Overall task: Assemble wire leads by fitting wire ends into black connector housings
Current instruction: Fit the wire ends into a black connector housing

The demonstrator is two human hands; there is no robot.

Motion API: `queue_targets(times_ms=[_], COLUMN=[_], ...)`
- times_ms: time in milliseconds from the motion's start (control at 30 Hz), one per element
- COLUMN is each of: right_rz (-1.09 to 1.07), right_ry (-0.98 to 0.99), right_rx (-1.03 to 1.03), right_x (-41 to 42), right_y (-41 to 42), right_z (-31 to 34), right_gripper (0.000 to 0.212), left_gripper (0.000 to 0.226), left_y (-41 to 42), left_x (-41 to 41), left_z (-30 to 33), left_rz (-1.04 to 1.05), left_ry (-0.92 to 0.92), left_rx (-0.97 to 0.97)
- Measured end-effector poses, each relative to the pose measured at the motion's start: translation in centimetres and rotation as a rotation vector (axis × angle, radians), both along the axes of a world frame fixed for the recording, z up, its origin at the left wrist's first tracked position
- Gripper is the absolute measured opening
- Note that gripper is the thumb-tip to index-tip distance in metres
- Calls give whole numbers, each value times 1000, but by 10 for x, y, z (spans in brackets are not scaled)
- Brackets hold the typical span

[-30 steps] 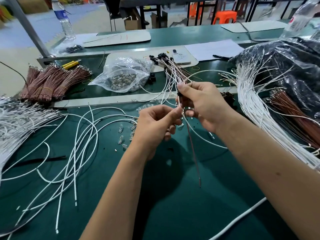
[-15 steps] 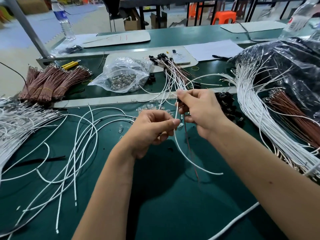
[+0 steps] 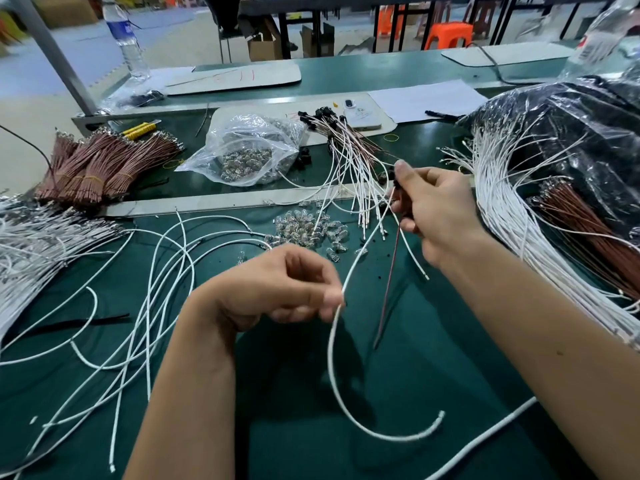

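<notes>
With the right hand (image 3: 436, 216) pinching the black connector housing (image 3: 396, 183), the left hand (image 3: 277, 289) pinching the white wire (image 3: 332, 341) below it should tug gently to confirm seating.

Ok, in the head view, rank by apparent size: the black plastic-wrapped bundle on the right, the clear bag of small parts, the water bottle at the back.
1. Black plastic-wrapped bundle, largest, though partly cut off by the frame.
2. Clear bag of small parts.
3. Water bottle, smallest; it stands farthest from the camera, so its true size against the bag is unsure.
</notes>
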State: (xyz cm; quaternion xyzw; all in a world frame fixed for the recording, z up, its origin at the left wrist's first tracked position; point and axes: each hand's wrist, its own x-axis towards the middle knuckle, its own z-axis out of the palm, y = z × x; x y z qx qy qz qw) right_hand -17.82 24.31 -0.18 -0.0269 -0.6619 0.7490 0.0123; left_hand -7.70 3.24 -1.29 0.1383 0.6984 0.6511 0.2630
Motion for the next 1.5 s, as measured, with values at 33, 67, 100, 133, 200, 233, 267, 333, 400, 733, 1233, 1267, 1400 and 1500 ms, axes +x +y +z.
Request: queue_targets(times_ms=[33,67,100,133,200,233,267,333,400,733,1233,1267,1400,1500], right_rz=[38,77,114,150,229,270,304,334,327,197,165,166,168,160], right_ry=[53,112,173,233,334,369,392,418,438,565,714,718,669,596], right_rx=[38,74,107,131,152,154,152,144,153,410,381,387,384,314], right_x=[6,12,18,24,36,42,46,51,51,48,47,47,52,53], right_y=[-2,-5,-7,-8,-7,-6,-5,0,4,14,16,16,12,11], right_z=[-4,-9,-14,-18,-26,-29,-31,-33,-35,-45,-45,-45,-45,-44], right_gripper=[21,20,19,15,11,12,13,18,23,17,7,6,8,13], left_gripper=[15,19,23,27,32,30,26,23,24,23,25,25,27,28], left_y=[7,15,24,34,48,51,53,54,55,53,53,53,49,45], left_x=[-4,-8,-13,-17,-19,-19,-18,-18,-20,-20,-21,-20,-20,-21], left_z=[-2,-4,-6,-7,-11,-12,-13,-15,-17,-18,-15,-14,-13,-16], left_rz=[144,321,488,612,712,720,721,724,727,656,571,576,624,618], left_ry=[50,97,132,158,216,255,292,352,394,528,555,552,517,448], left_rx=[35,68,110,160,223,223,220,229,238,258,307,303,274,203])
